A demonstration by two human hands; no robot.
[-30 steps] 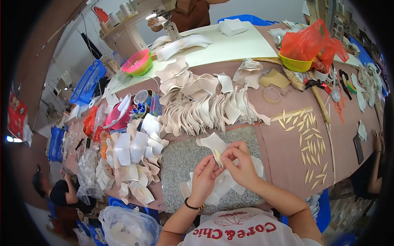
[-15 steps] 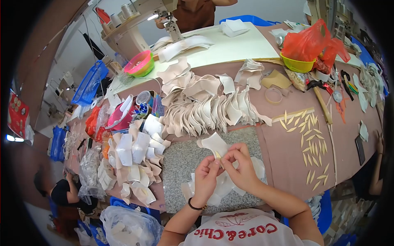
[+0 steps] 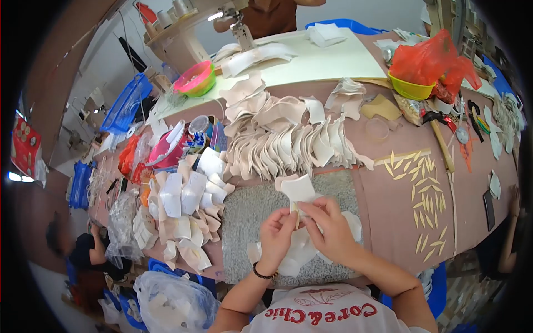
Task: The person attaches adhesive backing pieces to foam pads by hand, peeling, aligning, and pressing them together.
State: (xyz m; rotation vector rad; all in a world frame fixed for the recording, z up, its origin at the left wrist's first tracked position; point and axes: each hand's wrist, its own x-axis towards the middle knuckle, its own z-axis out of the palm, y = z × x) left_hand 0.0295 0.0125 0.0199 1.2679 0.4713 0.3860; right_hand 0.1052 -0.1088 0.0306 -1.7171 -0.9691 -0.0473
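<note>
My left hand [image 3: 277,236] and my right hand [image 3: 331,230] meet above a speckled grey stone slab [image 3: 237,222]. Both are closed, pinching the lower end of a curved off-white cut piece [image 3: 300,187], which looks like leather or fabric. A small pale-yellow bit [image 3: 295,206] shows at the fingertips; the fingers partly hide it. Under my hands, thin whitish pieces [image 3: 293,258] lie on the slab. Just beyond it stands a long row of overlapping beige cut pieces [image 3: 283,147].
Left is a heap of white and beige pieces [image 3: 191,194]; right are several pale-yellow leaf-shaped pieces [image 3: 426,191] and a hammer [image 3: 443,145]. Farther back are a sewing machine [image 3: 241,34], a pink-and-green bowl [image 3: 195,79] and a red bag [image 3: 427,58]. Another person [image 3: 266,16] is across the table.
The off-white piece has turned more upright between my fingers, and less of the yellow bit shows. Both hands keep their pinch. The whole view has shifted slightly.
</note>
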